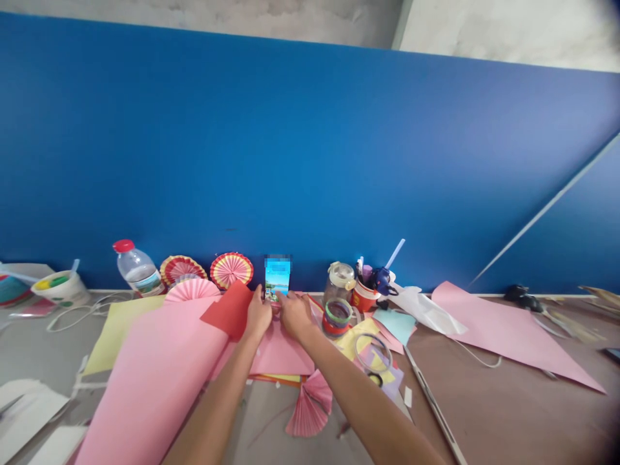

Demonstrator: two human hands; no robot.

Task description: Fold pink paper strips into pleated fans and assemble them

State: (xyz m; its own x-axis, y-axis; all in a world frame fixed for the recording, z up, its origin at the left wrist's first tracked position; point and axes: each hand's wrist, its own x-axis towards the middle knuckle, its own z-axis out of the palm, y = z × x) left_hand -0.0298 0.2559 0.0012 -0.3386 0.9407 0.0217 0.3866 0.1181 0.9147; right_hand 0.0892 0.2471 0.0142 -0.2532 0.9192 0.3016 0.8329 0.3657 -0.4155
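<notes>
A smartphone [278,279] with a lit, blue-toned screen is propped up in front of the blue partition. My left hand [259,315] is closed on its lower left edge. At its lower right, my right hand [296,315] is closed around the bottom corner, a digit over the lower screen. Pink paper [281,349] lies under both hands, and a folded red sheet [233,310] is beside my left wrist. Below my forearms rests a pleated pink paper fan [310,407]. Rolls of tape [338,314] are stacked right of my right hand.
A blue partition [310,148] closes off the back. Round pleated rosettes [231,270] and a red-capped bottle [139,271] stand left. A glass jar [340,281] and a red cup of tools [365,294] stand right. A large pink sheet [155,368] curves up at left; a metal strip [433,403] lies right.
</notes>
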